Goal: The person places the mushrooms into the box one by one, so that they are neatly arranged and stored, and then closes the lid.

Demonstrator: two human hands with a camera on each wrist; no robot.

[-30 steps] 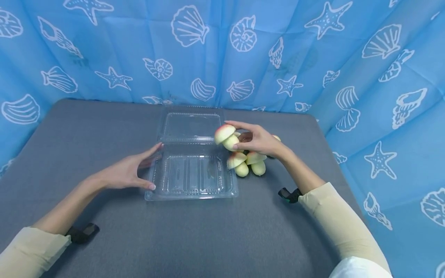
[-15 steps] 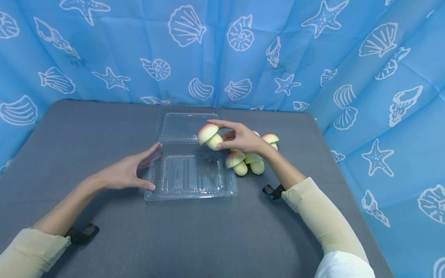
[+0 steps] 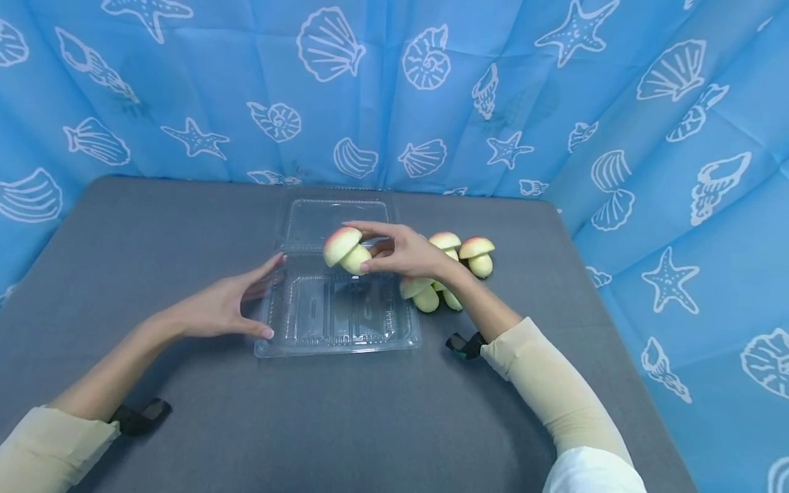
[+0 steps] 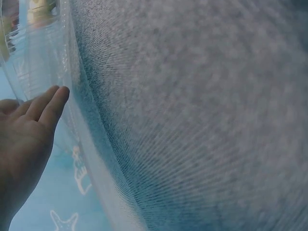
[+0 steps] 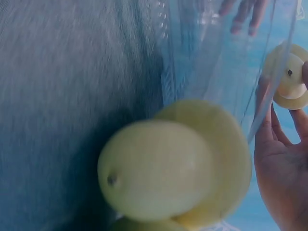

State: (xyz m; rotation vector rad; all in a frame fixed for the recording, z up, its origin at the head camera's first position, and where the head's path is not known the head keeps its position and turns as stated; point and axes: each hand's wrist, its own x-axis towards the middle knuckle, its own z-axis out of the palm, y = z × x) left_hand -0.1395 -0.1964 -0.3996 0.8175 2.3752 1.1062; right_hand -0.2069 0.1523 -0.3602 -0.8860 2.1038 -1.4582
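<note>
Right hand (image 3: 407, 252) pinches one pale-yellow mushroom shape (image 3: 353, 257), its red-tinged cap tilted leftward, between thumb and fingers above the tray of the clear plastic container (image 3: 337, 349). Left hand (image 3: 216, 306), fingers extended and thumb spread apart from them, stands at the container's left side; whether it touches the wall cannot be told. The lid (image 3: 335, 213) lies folded back behind the container's tray. Four similar pieces (image 3: 477, 256) cluster to the right of the container, the closest just beside its wall. A grey table (image 3: 308, 424) supports the container; behind it hangs a blue curtain (image 3: 382, 96) printed with white shells and starfish.
</note>
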